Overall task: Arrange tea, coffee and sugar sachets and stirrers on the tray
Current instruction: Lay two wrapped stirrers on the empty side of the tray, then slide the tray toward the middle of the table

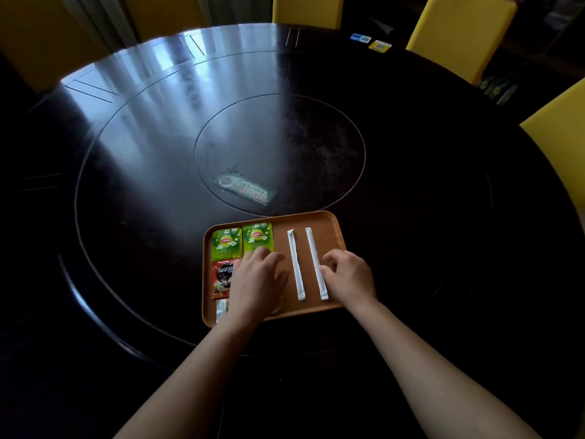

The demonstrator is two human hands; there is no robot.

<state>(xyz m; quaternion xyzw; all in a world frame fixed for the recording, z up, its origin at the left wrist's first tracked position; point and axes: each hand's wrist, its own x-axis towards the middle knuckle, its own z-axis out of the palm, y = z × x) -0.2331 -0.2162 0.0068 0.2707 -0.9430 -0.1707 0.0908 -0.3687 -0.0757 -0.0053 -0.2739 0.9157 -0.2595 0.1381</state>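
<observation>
Tray (pixel 319 221) at near table (pixel 126 153) edge; two green tea sachets (pixel 242 241) far-left, red coffee sachet (pixel 221 278) below, white sugar sachet (pixel 221 310) nearest; left hand (pixel 257 282) flat, fingers spread, over sachets; right hand (pixel 348 275) fingertips pinching right stirrer (pixel 316 263); second stirrer (pixel 296 264) parallel, beside it.

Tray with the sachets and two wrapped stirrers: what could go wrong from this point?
1. The right hand touches the right stirrer at its edge; a nudge could skew it out of parallel with the left stirrer.
2. The left hand lies over the sachets and could drag the red coffee sachet or the green tea sachet out of line.
3. The tray sits on a glossy table and may slide.
</observation>
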